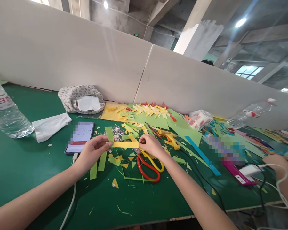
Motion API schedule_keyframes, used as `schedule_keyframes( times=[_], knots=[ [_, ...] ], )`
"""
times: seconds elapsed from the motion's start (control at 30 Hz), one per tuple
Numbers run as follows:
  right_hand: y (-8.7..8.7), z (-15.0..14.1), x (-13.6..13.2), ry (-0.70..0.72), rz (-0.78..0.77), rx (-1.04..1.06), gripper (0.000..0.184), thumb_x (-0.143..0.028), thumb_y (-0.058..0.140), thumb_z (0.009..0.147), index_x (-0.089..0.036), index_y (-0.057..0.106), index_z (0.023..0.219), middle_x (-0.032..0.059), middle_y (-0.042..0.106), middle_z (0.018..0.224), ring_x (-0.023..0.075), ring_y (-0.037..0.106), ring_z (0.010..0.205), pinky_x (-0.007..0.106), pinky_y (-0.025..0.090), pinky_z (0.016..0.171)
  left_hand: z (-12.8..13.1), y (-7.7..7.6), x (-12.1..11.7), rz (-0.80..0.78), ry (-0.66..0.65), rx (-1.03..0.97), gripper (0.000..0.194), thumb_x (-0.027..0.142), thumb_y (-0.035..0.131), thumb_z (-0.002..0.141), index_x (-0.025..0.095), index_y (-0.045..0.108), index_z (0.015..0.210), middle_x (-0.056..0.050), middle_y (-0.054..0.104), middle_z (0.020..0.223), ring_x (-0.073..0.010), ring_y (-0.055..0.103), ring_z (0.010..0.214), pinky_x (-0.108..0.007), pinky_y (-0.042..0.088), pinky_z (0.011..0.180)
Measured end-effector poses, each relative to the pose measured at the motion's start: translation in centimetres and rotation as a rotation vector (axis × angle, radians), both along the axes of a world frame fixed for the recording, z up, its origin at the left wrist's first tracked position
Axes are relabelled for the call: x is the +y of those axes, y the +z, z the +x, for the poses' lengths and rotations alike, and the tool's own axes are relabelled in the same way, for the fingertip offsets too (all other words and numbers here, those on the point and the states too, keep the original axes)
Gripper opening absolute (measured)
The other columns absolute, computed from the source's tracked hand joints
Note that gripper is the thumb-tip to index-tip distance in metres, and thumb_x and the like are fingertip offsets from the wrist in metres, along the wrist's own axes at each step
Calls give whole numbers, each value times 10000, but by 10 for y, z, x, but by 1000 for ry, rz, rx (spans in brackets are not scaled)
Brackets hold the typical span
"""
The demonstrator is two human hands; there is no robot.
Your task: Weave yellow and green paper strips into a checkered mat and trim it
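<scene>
Between my two hands a yellow paper strip [126,144] is stretched out level above the green table. My left hand [96,147] pinches its left end, where a green paper strip [109,133] stands up across it. The other end is pinched by my right hand [150,144], and a short yellow piece slants up beside those fingers. Just below my right hand lie scissors [148,166] with red and yellow handles, their blades partly hidden. Green strips [102,161] and many yellow and green scraps [119,158] lie around and under the hands.
A phone [80,137] on a white cable lies left, near a water bottle [8,111]. Beyond my right hand is a yellow glue gun [171,140] with a black cord. Yellow paper stars [151,110] sit by the partition [105,60]. Another person's hand [276,161] is at far right.
</scene>
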State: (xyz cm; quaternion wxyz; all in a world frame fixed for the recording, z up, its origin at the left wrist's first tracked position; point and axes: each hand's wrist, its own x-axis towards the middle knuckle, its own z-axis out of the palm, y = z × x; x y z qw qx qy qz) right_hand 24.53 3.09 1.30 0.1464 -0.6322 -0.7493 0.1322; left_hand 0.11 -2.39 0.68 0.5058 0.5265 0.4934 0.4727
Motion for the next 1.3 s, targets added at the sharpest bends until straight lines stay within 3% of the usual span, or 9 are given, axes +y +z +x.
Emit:
schedule_keyframes(
  times=[0.23,0.37,0.47,0.6,0.73,0.97,1.17,1.3],
  knots=[
    [21,6,2,-42,108,115,245,-444,533,748,-208,575,695,21,655,749,173,601,716,270,423,621,-3,-3,2,-11,-73,-74,451,360,663,705,211,506,1100,-9,650,818,-175,637,810,-308,535,748],
    [28,2,0,-85,104,464,235,-424,592,697,-195,541,684,65,657,964,196,622,787,297,463,672,-2,-2,1,-54,-121,-81,431,337,671,700,200,509,1076,-15,660,800,-180,643,801,-309,535,728],
    [32,-10,-8,-50,28,775,211,-357,640,652,-196,505,642,66,579,1178,234,584,993,324,459,788,-1,-2,0,-65,-159,-71,410,331,671,695,194,519,1050,-18,657,796,-188,644,801,-315,534,713],
    [41,-23,-18,35,-25,995,173,-265,637,649,-200,487,594,33,574,1207,252,469,1168,370,348,953,-1,-3,-1,-68,-172,-41,416,330,659,701,205,524,1075,-22,655,817,-200,639,847,-301,531,691],
    [43,-27,-22,49,-94,1150,162,-220,620,620,-201,471,560,10,618,1136,253,465,1169,376,322,976,-1,-5,1,-62,-185,-40,396,326,656,702,211,536,1061,-13,648,804,-187,636,828,-288,526,679],
    [35,-31,-19,22,-229,1227,173,-241,639,612,-194,473,595,1,643,894,236,616,919,327,443,789,0,-3,2,-75,-155,-48,332,317,673,682,196,560,969,-12,623,856,-145,619,755,-272,525,665],
    [33,-30,-17,-65,-340,1136,196,-304,656,640,-213,487,679,-15,594,791,221,617,897,316,476,714,0,-7,1,-34,-182,-53,367,315,662,701,214,548,1035,-21,611,882,-161,617,809,-261,525,648],
    [34,-32,-20,-47,-443,1087,205,-310,647,653,-215,469,690,-9,587,824,218,621,881,306,481,659,0,-10,2,-35,-186,-51,271,312,665,702,209,567,932,-11,626,885,-128,614,738,-240,518,628]
  ],
)
